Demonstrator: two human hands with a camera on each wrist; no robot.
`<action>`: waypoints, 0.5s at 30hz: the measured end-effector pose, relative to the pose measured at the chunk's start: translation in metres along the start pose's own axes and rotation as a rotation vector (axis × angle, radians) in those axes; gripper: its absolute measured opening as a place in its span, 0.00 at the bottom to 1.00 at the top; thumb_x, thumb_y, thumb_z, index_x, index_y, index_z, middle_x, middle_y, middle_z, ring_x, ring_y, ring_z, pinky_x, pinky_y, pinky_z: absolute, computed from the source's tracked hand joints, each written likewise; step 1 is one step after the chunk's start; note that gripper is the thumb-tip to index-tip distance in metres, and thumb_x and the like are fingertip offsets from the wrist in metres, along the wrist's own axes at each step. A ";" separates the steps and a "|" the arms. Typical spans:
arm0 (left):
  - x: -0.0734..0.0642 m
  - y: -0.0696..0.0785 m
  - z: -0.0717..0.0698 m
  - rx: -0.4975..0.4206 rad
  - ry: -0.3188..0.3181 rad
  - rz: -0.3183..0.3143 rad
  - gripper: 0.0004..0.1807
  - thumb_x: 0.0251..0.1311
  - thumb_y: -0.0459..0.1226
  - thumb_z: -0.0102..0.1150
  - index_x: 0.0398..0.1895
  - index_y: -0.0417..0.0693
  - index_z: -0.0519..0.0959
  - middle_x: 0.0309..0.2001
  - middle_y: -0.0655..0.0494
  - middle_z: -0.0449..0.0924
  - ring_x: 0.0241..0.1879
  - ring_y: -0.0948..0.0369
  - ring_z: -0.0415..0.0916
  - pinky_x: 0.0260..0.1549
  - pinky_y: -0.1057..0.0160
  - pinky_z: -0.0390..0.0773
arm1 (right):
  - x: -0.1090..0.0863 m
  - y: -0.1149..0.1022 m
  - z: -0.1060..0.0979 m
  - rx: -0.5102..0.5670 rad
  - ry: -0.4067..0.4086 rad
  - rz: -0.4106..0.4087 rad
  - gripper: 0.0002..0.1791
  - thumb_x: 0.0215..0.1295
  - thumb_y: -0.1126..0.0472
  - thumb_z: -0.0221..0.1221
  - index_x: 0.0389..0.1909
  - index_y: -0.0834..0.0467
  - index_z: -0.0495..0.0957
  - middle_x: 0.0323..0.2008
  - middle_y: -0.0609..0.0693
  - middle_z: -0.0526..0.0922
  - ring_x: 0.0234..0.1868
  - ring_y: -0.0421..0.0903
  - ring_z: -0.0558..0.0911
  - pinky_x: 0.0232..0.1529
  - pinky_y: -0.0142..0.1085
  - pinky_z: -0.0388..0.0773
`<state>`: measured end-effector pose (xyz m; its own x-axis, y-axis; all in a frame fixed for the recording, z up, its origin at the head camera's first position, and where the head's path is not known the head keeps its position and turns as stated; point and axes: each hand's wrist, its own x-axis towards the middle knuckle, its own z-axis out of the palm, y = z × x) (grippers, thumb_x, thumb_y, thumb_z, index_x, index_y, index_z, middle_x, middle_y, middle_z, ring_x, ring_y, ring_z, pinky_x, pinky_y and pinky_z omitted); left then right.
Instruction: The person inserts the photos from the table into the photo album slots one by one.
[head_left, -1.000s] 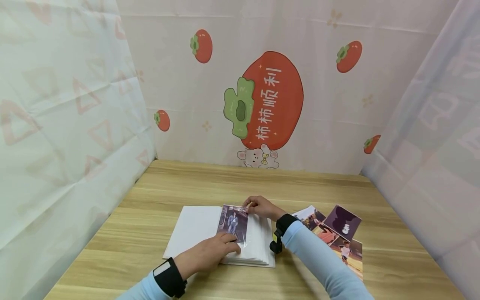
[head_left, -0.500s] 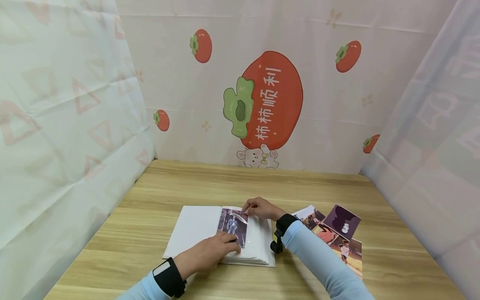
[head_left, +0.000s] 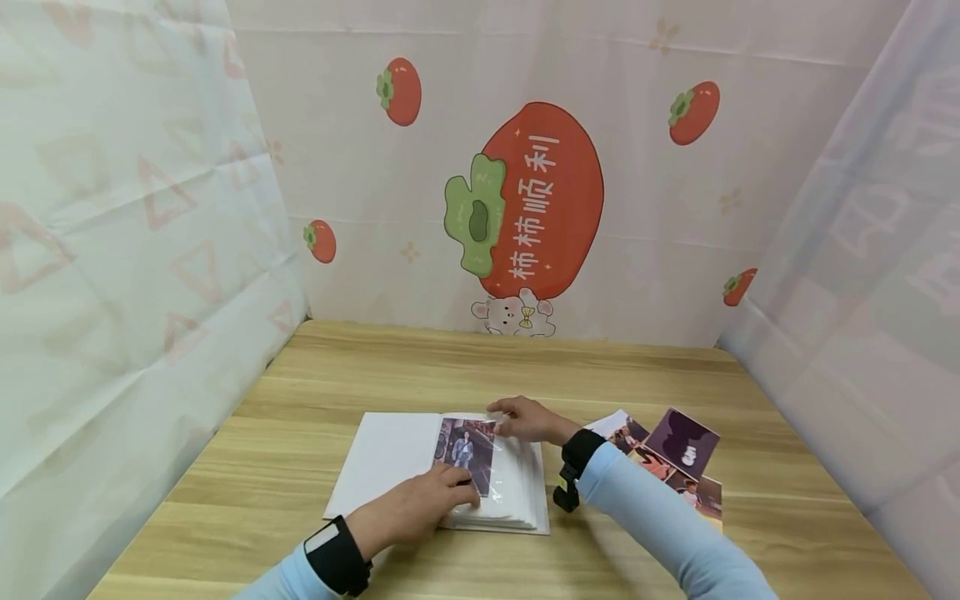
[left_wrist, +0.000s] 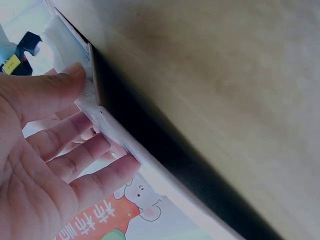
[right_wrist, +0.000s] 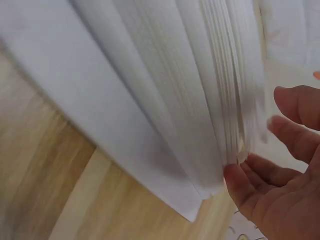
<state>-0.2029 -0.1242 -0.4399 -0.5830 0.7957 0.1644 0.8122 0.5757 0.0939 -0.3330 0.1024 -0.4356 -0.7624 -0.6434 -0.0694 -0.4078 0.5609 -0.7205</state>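
A white photo album lies open on the table. A photo of a standing person lies on its right-hand page, seemingly under a clear pocket sleeve. My left hand rests at the lower part of this photo, fingertips over its bottom. In the left wrist view, the fingers of my left hand reach along the album's edge. At the page's top right, my right hand hovers or lightly touches. The right wrist view shows the fingers of the right hand spread beside the stacked page edges, pinching nothing visible.
Several loose photos lie overlapping on the table to the right, partly hidden behind the right sleeve. The wooden table meets printed cloth walls at the back and both sides.
The photo has slid down the page towards me. My right hand has loosened from its top corner, and the right wrist has shifted a little right. The left hand has stayed in place.
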 end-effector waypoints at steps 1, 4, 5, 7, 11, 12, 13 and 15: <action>0.000 0.000 0.000 0.000 -0.005 -0.006 0.25 0.43 0.24 0.63 0.45 0.56 0.76 0.49 0.56 0.70 0.46 0.59 0.68 0.43 0.64 0.72 | -0.004 -0.002 -0.001 -0.026 0.000 -0.005 0.24 0.64 0.64 0.54 0.62 0.62 0.67 0.60 0.60 0.69 0.56 0.58 0.70 0.49 0.47 0.70; 0.001 0.000 -0.001 -0.004 -0.014 -0.020 0.26 0.42 0.24 0.64 0.45 0.58 0.76 0.49 0.56 0.70 0.46 0.59 0.68 0.43 0.63 0.72 | -0.017 -0.006 0.000 -0.138 0.021 -0.074 0.30 0.64 0.61 0.56 0.65 0.64 0.61 0.61 0.64 0.65 0.60 0.62 0.66 0.54 0.52 0.65; 0.001 0.000 -0.001 -0.006 -0.015 -0.021 0.26 0.42 0.25 0.64 0.45 0.58 0.77 0.49 0.56 0.71 0.46 0.59 0.68 0.43 0.63 0.72 | -0.022 -0.006 0.002 -0.183 0.031 -0.105 0.31 0.63 0.61 0.57 0.65 0.65 0.60 0.61 0.65 0.64 0.60 0.62 0.65 0.55 0.53 0.64; 0.001 0.000 -0.001 -0.008 -0.014 -0.020 0.25 0.42 0.26 0.65 0.45 0.58 0.77 0.49 0.56 0.71 0.46 0.59 0.69 0.43 0.63 0.72 | -0.032 -0.006 0.007 -0.265 0.051 -0.160 0.32 0.63 0.59 0.58 0.65 0.66 0.60 0.61 0.68 0.62 0.60 0.63 0.64 0.56 0.55 0.61; 0.002 -0.001 0.000 -0.002 -0.009 -0.015 0.23 0.43 0.28 0.66 0.44 0.58 0.78 0.48 0.56 0.71 0.45 0.59 0.69 0.44 0.63 0.72 | -0.055 -0.009 0.019 -0.358 0.052 -0.176 0.34 0.63 0.53 0.59 0.66 0.61 0.60 0.64 0.71 0.56 0.61 0.66 0.61 0.55 0.56 0.62; 0.002 -0.001 0.000 0.001 -0.009 -0.015 0.23 0.43 0.28 0.66 0.44 0.58 0.78 0.48 0.56 0.72 0.45 0.59 0.69 0.45 0.62 0.71 | -0.061 -0.010 0.021 -0.368 0.042 -0.165 0.36 0.62 0.51 0.59 0.67 0.60 0.59 0.65 0.70 0.54 0.62 0.66 0.60 0.55 0.57 0.62; 0.003 -0.001 0.000 0.001 -0.011 -0.017 0.22 0.43 0.29 0.66 0.44 0.58 0.78 0.48 0.56 0.72 0.45 0.59 0.69 0.45 0.62 0.71 | -0.066 -0.011 0.023 -0.370 0.029 -0.150 0.37 0.62 0.49 0.59 0.68 0.59 0.59 0.66 0.69 0.53 0.62 0.66 0.59 0.55 0.56 0.62; 0.004 -0.002 0.000 -0.003 -0.011 -0.022 0.22 0.43 0.29 0.66 0.43 0.58 0.78 0.48 0.56 0.72 0.45 0.59 0.69 0.45 0.62 0.71 | -0.076 -0.013 0.025 -0.384 0.013 -0.116 0.40 0.60 0.45 0.59 0.68 0.57 0.58 0.66 0.67 0.53 0.63 0.65 0.59 0.54 0.56 0.63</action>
<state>-0.2064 -0.1221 -0.4399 -0.6006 0.7851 0.1511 0.7995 0.5922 0.1006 -0.2568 0.1312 -0.4383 -0.7057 -0.7085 0.0075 -0.6477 0.6408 -0.4122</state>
